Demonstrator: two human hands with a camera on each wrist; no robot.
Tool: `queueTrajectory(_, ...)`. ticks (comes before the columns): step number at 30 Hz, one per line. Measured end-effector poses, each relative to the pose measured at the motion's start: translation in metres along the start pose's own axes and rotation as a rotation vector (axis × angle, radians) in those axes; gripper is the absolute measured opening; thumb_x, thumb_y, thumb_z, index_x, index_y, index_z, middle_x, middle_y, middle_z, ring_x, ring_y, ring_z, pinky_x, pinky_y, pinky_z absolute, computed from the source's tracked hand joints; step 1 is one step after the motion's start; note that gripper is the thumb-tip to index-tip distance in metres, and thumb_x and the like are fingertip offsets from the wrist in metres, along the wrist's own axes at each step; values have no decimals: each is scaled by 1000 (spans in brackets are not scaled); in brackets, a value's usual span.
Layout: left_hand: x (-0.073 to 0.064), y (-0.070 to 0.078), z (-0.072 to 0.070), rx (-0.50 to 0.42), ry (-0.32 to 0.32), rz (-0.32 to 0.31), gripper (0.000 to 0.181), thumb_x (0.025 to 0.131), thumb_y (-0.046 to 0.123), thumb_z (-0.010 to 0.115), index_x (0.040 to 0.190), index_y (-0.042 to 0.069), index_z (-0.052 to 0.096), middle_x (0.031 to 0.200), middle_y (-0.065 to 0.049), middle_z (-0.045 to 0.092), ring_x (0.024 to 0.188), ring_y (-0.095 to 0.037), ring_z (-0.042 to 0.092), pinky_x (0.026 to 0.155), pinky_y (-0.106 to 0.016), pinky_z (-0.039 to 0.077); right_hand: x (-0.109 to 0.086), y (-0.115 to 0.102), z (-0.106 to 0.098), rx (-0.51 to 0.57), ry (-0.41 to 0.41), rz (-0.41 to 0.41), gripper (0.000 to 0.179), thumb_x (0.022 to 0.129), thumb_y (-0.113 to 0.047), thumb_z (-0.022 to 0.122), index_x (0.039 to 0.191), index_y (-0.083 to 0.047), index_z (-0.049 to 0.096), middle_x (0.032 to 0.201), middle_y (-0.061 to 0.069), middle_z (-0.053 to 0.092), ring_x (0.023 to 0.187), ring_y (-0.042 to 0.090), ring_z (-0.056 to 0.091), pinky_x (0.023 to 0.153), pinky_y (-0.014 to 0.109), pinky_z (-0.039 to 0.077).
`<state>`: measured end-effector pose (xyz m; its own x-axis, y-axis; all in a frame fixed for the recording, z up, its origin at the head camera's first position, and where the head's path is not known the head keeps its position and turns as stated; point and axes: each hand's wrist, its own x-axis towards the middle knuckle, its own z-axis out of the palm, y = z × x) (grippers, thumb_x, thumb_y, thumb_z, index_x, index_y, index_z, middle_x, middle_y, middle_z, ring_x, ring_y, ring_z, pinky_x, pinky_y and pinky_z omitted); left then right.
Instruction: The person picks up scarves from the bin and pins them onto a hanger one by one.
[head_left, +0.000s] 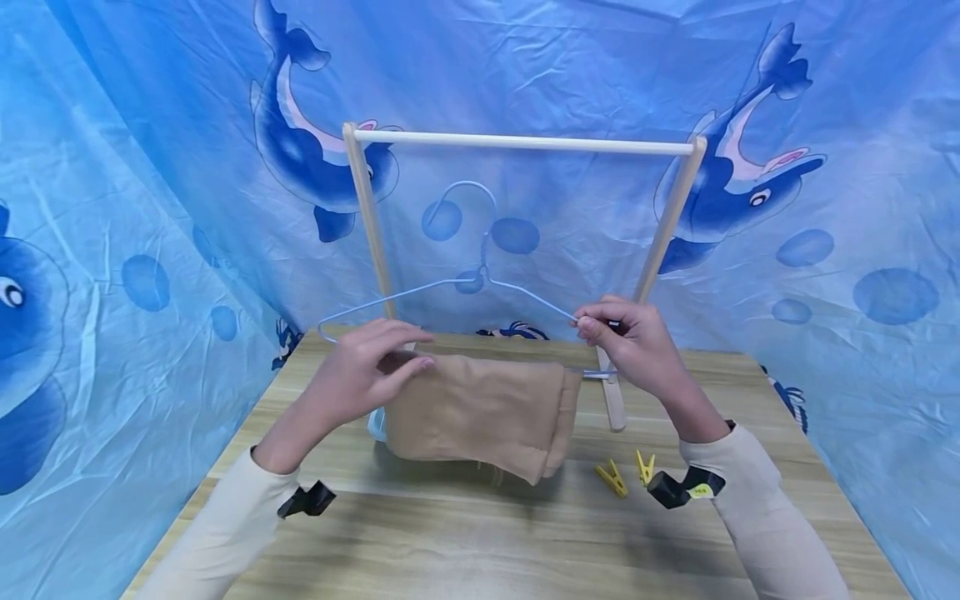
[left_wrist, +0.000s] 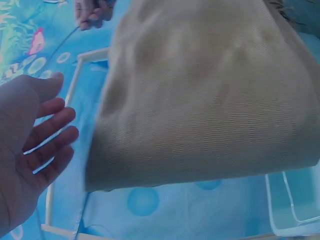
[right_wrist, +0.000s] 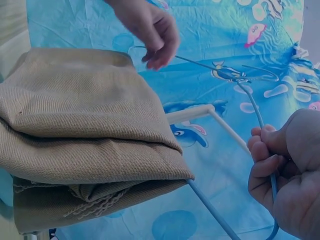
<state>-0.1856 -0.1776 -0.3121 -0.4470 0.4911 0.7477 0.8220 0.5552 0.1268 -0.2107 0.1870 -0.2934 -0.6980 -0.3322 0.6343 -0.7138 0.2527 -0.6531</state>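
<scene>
A blue wire hanger (head_left: 483, 271) is held up above the table, its hook at the top. My right hand (head_left: 630, 343) pinches its right shoulder, fingers curled round the wire (right_wrist: 272, 185). Folded tan cloth (head_left: 480, 412) hangs over the hanger's lower bar in thick layers, with some loose threads (right_wrist: 100, 202) at its lower edge. My left hand (head_left: 371, 362) is by the cloth's upper left corner, near the hanger's left end. In the left wrist view, the left hand's relaxed fingers (left_wrist: 52, 135) are spread beside the cloth and hold nothing.
Behind the hanger stands a wooden rack with a white top rail (head_left: 525, 143). Two yellow clothespins (head_left: 612, 478) lie on the wood-grain table (head_left: 450, 550) at the right. A light blue plastic bin (left_wrist: 295, 200) is partly hidden behind the cloth. Blue dolphin-print sheeting (head_left: 570, 75) surrounds the table.
</scene>
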Motion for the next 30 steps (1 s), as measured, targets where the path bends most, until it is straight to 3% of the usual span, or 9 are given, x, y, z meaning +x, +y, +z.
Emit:
queueTrajectory(5,4,-4,-19,-53,166,35,33,97,33,72,109,3,76,104,-9,76,92,-22,69,80,-25,53,2,0,-3,-7,-5,-22,15,96,12,61,100,9,76,79,5,62,69,9,56,59,18,48)
queueTrajectory(7,5,-6,-27,-75,225,5,37,98,37,71,109,1,76,104,-11,75,92,-19,67,77,-21,50,2,1,-4,-10,-7,-28,15,95,13,62,99,10,75,78,6,61,69,10,56,59,18,48)
queueTrajectory(11,7,-12,-43,-109,271,-113,29,85,12,83,112,2,76,108,-12,75,101,-10,63,80,-18,47,4,1,-5,-14,-13,-24,14,95,12,62,99,10,75,79,8,61,69,10,57,60,18,49)
queueTrajectory(14,8,-18,-51,-114,232,-201,45,74,-4,87,116,4,76,113,-11,75,106,-6,60,85,-18,45,4,1,-5,-24,-16,-12,14,96,11,62,99,8,76,80,9,61,69,11,57,60,19,50)
queueTrajectory(19,9,-27,-56,-93,108,-298,46,80,4,86,124,8,73,121,-6,74,106,-5,60,88,-18,44,5,2,-5,-24,-19,-4,15,96,10,62,100,8,76,80,9,61,68,12,57,58,21,49)
queueTrajectory(24,10,-34,-53,-99,21,-334,42,86,13,84,127,12,73,123,-2,73,107,-10,62,88,-20,46,7,3,-5,-25,-21,-13,14,96,11,62,100,8,76,80,9,61,66,10,55,56,20,48)
queueTrajectory(30,6,-42,-46,-137,-13,-351,36,88,15,82,123,12,74,119,0,74,106,-11,64,89,-21,48,7,2,-5,-34,-18,-12,14,96,11,62,99,8,76,81,10,62,68,12,58,58,19,50)
